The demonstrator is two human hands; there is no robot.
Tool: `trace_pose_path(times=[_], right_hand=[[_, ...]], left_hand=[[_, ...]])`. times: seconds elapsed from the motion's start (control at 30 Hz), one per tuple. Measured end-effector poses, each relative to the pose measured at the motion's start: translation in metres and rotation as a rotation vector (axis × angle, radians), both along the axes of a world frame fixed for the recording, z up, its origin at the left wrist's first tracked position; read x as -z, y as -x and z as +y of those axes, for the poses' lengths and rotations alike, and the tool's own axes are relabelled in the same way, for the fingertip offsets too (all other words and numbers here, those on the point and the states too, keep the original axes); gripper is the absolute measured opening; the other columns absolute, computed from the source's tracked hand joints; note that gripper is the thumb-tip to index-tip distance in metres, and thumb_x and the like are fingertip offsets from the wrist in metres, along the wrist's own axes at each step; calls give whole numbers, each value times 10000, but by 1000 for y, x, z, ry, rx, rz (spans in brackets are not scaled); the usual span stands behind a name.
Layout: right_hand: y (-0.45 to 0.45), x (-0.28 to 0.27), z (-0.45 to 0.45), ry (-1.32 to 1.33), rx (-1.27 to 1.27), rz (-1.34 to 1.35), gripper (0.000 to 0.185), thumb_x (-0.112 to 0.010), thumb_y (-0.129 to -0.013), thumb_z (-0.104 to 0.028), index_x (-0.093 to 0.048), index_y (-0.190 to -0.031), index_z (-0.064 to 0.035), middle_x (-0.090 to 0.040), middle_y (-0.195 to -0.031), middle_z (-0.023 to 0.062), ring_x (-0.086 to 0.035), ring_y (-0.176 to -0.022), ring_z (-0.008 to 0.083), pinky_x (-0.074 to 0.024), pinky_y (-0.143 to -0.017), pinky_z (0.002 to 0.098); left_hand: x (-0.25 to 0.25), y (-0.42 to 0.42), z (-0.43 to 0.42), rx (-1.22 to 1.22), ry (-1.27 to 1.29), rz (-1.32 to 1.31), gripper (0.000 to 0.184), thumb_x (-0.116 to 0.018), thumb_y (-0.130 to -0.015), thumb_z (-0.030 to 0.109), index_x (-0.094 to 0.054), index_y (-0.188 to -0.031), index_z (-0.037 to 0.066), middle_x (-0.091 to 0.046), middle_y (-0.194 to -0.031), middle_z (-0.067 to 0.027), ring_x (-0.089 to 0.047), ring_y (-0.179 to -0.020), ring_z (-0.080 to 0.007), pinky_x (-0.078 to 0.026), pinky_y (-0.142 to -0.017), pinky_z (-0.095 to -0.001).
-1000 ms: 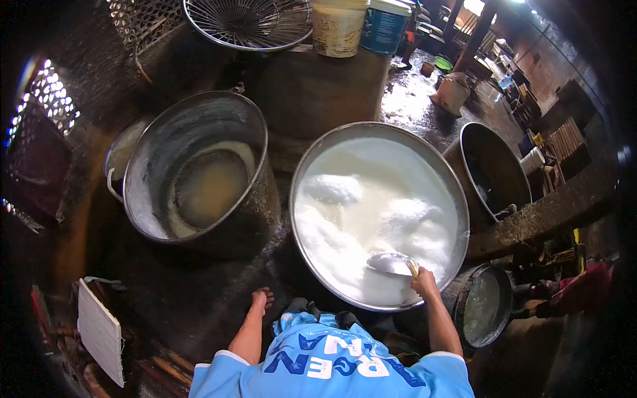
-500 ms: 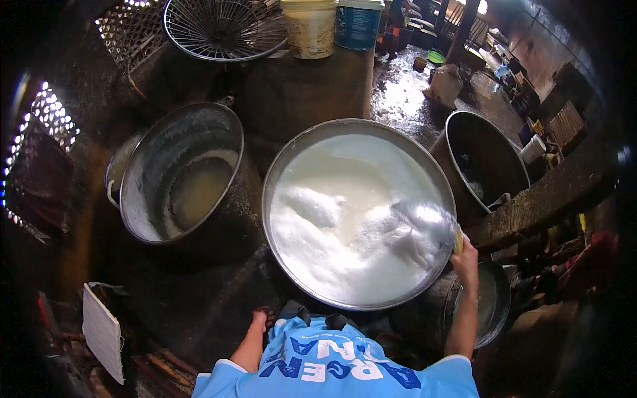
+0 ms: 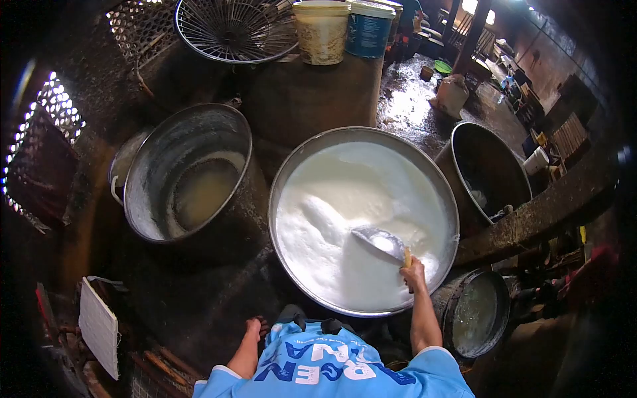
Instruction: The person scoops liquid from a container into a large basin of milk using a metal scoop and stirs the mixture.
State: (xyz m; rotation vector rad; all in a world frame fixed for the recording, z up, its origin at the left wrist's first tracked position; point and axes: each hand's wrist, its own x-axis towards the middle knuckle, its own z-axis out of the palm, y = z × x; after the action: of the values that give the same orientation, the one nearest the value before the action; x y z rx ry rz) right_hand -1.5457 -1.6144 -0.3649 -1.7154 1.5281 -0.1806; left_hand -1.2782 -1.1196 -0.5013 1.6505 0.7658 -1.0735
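Observation:
My right hand [image 3: 414,274] is closed round the short yellowish handle of a metal ladle [image 3: 381,243]. The ladle's bowl lies at the surface of white, foamy liquid [image 3: 332,199] in a wide round metal pot [image 3: 277,245]. My left hand [image 3: 257,328] hangs low beside my body, left of the pot's lower edge, with nothing in it and its fingers loosely apart.
Left stands a deep metal pot [image 3: 149,199] with some cloudy liquid. Other pots are at the right [image 3: 491,152] and lower right [image 3: 449,312]. Behind are two buckets [image 3: 321,36] and a round wire rack [image 3: 232,40]. A person's arm shows far back.
The ladle first swept right through the foam, then came back left toward the pot's middle, with my right hand following. Less foam shows around it. My left hand stays low.

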Motion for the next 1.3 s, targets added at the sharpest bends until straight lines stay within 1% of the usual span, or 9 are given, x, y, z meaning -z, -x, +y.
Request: trace_pose_path(times=[0.43,0.6,0.67,0.8,0.87,0.93,1.0,1.1,1.3], right_hand=[[-95,22,133,-125,-140,-33,414,-648,-649,-55,-540,-1046,-11,-600,-665,110,-586,-482,186,-516,-412,324],[-129,-55,160,-240,-104,-148,469,-622,-661,22,-526,-1118,-19,-581,-674,85,-588,-493,161,-514,-406,321],[-143,-91,152,-301,-86,-224,470,-611,-667,44,-526,-1124,-22,-576,-689,69,-590,-501,151,-507,-400,317],[-183,-152,102,-141,-270,-178,541,-609,-657,63,-518,-1181,-40,-568,-679,55,-547,-461,140,-461,-376,289],[-223,-162,76,69,-331,-137,549,-600,-650,53,-521,-1186,-40,-576,-651,74,-539,-453,146,-464,-382,295],[-264,-145,55,250,-294,-210,480,-584,-649,28,-541,-1125,-23,-591,-641,109,-575,-479,171,-484,-398,310],[-297,-104,27,422,-298,-40,361,-567,-659,0,-559,-1019,-2,-608,-665,140,-607,-513,201,-500,-417,333],[-313,-86,17,189,-275,90,247,-562,-686,-27,-550,-929,13,-609,-662,154,-620,-529,227,-507,-435,348],[-263,-43,34,94,-305,248,182,-558,-729,-63,-568,-882,35,-618,-656,163,-631,-541,244,-504,-452,356]], left_hand=[[13,-100,-13,157,71,-38,240,-371,-896,227,-544,-1038,138,-606,-817,-54,-585,-616,-181,-411,-462,-294],[24,-138,-7,140,104,-18,230,-367,-895,245,-536,-1011,141,-602,-830,-54,-585,-632,-182,-404,-454,-290],[27,-152,1,134,132,-16,255,-395,-883,246,-529,-1073,140,-608,-866,-59,-591,-673,-192,-425,-506,-316],[31,-164,26,118,158,-31,338,-443,-861,251,-509,-1174,141,-609,-956,-72,-598,-758,-211,-452,-609,-363],[36,-164,40,111,147,-33,362,-453,-856,259,-500,-1195,140,-602,-999,-77,-598,-790,-217,-456,-640,-377],[49,-165,55,105,126,-18,371,-455,-855,270,-496,-1199,138,-592,-1031,-80,-596,-808,-220,-457,-651,-383],[58,-159,72,83,139,12,359,-443,-862,265,-501,-1191,133,-598,-1010,-80,-598,-804,-224,-457,-648,-384],[49,-148,82,30,101,26,334,-424,-872,253,-516,-1166,127,-610,-966,-79,-600,-788,-226,-458,-647,-386],[39,-126,96,2,41,42,276,-399,-882,234,-547,-1088,126,-621,-856,-61,-602,-711,-213,-471,-599,-393]])
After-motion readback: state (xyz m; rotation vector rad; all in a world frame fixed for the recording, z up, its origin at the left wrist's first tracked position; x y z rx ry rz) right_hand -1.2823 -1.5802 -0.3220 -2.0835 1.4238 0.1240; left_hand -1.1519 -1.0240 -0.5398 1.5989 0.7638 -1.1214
